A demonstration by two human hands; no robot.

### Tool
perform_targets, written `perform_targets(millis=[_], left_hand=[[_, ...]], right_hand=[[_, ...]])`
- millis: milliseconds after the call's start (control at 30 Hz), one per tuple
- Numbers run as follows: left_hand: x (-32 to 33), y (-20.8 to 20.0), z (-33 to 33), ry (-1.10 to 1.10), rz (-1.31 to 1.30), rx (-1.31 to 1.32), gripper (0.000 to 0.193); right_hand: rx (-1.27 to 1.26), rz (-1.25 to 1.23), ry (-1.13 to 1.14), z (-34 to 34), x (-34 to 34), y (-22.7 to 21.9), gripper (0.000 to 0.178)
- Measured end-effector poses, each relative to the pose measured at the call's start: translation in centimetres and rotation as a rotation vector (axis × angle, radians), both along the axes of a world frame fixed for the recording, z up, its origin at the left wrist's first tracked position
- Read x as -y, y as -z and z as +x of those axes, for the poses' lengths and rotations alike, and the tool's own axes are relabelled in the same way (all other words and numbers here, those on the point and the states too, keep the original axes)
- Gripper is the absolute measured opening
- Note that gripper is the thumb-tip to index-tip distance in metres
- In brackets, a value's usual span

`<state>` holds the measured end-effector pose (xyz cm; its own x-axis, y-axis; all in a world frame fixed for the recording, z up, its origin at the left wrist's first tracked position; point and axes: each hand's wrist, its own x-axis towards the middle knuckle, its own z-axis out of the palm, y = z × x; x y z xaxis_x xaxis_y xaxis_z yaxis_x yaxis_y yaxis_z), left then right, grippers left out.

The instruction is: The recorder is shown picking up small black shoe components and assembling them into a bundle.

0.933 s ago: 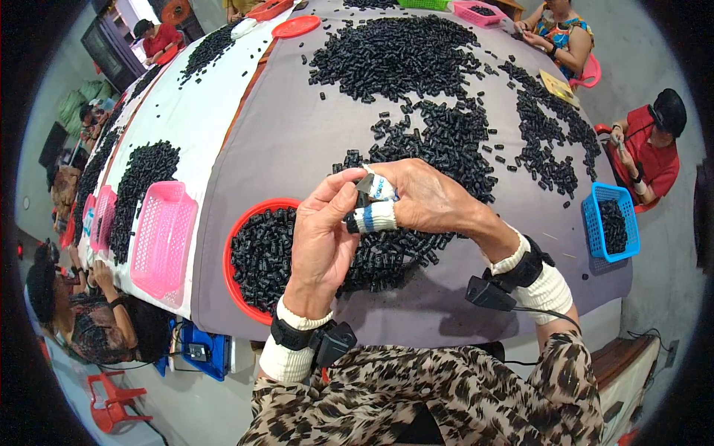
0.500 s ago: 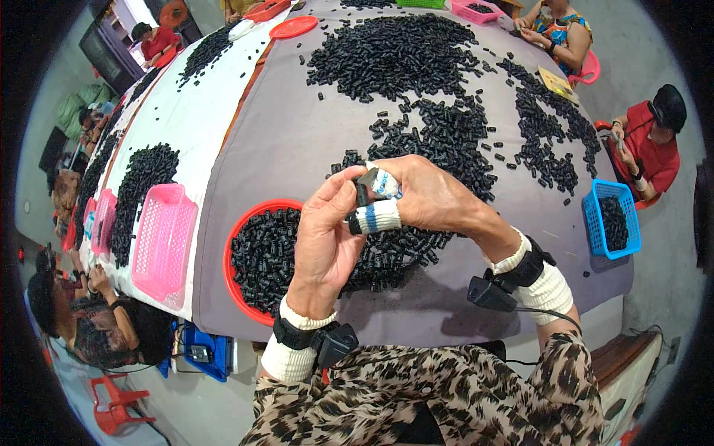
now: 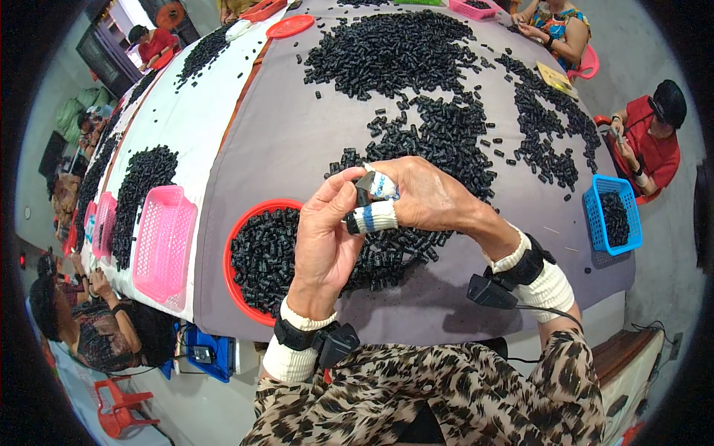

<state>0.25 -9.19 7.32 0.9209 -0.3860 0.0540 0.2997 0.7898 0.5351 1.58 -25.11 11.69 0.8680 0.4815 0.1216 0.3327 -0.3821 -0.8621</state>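
Note:
My left hand (image 3: 327,223) is closed, its thumb and forefinger pinching a small black cylindrical piece (image 3: 362,197). My right hand (image 3: 435,193) meets it from the right, with fingers curled in at the same piece. White printed wrapping covers one of its digits, and a white band with a blue stripe another. A dark flat bit shows at the right hand's tips; what it is I cannot make out. Below the hands stands a round red basin (image 3: 229,256) full of similar black pieces, partly hidden by my left hand. More loose pieces (image 3: 405,256) lie under and beyond my right hand.
A large heap of black pieces (image 3: 387,52) covers the far middle of the grey cloth (image 3: 245,156). Pink baskets (image 3: 163,241) stand at left, a blue basket (image 3: 613,215) at right. A red lid (image 3: 291,27) lies far off. Several other people sit round the table.
My hands keep almost the same place and hold, with only a slight shift of the fingers. The view has moved a little.

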Motion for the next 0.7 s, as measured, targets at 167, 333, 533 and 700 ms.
perform_targets(millis=[167,333,533,700], left_hand=[[0.4,-0.4,-0.1,-0.045,0.101,0.01,0.024],[0.2,-0.5,-0.1,-0.009,-0.005,-0.023,0.026],[0.7,-1.2,-0.6,-0.07,0.015,-0.092,0.023],[0.6,-0.7,0.0,-0.059,0.149,-0.001,0.023]], right_hand=[[0.116,-0.038,0.028,0.3,0.1,1.1,0.04],[-0.035,0.081,0.06,-0.6,-0.2,-0.3,0.034],[-0.097,0.108,0.092,-0.6,-0.1,-0.4,0.032],[-0.069,0.116,0.097,-0.5,0.0,0.4,0.03]])
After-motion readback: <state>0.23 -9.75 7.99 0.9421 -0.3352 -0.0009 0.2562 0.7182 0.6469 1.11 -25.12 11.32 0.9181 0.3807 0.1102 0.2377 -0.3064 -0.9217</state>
